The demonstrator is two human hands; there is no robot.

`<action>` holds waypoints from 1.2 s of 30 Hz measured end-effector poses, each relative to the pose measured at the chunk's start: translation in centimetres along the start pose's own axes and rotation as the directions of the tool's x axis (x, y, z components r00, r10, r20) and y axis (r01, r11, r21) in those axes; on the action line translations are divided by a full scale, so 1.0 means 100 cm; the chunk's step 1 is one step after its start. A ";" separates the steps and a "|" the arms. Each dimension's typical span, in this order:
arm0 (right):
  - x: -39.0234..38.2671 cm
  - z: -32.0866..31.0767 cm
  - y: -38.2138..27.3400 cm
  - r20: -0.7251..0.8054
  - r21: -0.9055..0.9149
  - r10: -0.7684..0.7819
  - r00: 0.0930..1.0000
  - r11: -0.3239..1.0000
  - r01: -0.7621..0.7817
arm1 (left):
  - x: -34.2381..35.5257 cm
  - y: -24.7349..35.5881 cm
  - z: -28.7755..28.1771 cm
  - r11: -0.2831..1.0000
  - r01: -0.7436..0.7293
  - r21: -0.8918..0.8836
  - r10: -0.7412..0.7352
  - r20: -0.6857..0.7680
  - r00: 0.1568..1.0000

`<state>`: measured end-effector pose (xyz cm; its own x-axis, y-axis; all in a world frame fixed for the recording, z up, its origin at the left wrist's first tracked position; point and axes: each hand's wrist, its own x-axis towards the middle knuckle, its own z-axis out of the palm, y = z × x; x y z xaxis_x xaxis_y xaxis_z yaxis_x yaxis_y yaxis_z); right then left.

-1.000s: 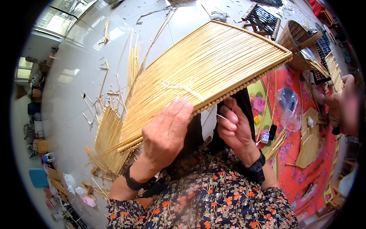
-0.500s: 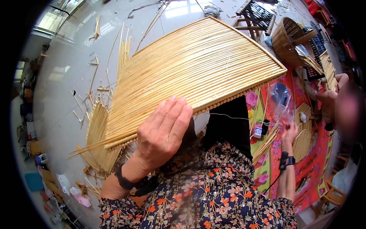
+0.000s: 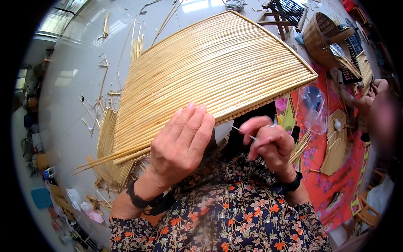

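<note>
At near edge of fan-shaped bamboo mat (image 3: 210, 80): right hand (image 3: 268, 145) back from lower right, where it hung half second ago; now just below mat's edge, fingers pinched shut on thin needle (image 3: 243, 132), tip aimed at edge. Judgement: another stitch along binding about to start. Left hand (image 3: 180, 145) unchanged, flat open palm pressing mat's near corner, clasping nothing. Mat tilted across lap, above floral sleeves. Thread too fine to trace; mat underside hidden; wicker basket (image 3: 321, 40) beyond far corner, partly cut off.
</note>
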<state>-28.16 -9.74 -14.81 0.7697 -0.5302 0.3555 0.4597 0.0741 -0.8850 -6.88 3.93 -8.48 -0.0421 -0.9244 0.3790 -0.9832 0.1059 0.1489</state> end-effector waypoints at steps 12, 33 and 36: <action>-0.016 0.006 0.028 0.028 0.264 0.440 0.898 0.863 -0.431 | 0.006 0.002 -0.004 0.997 0.026 -0.067 -0.024 0.031 0.999; 0.018 -0.011 -0.031 -0.306 0.171 0.415 0.857 0.909 -0.379 | 0.028 -0.030 -0.043 0.915 0.261 -0.309 -0.274 0.001 0.962; 0.055 0.004 -0.029 -0.212 0.174 0.306 0.928 0.946 -0.272 | 0.032 -0.035 -0.055 0.870 0.349 -0.349 -0.375 -0.007 0.927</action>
<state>-25.11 -12.54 -10.15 0.7613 -0.6484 -0.0041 0.3032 0.3616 -0.8817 -2.60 2.62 -2.73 0.3308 -0.8939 0.3024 -0.8077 -0.1024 0.5806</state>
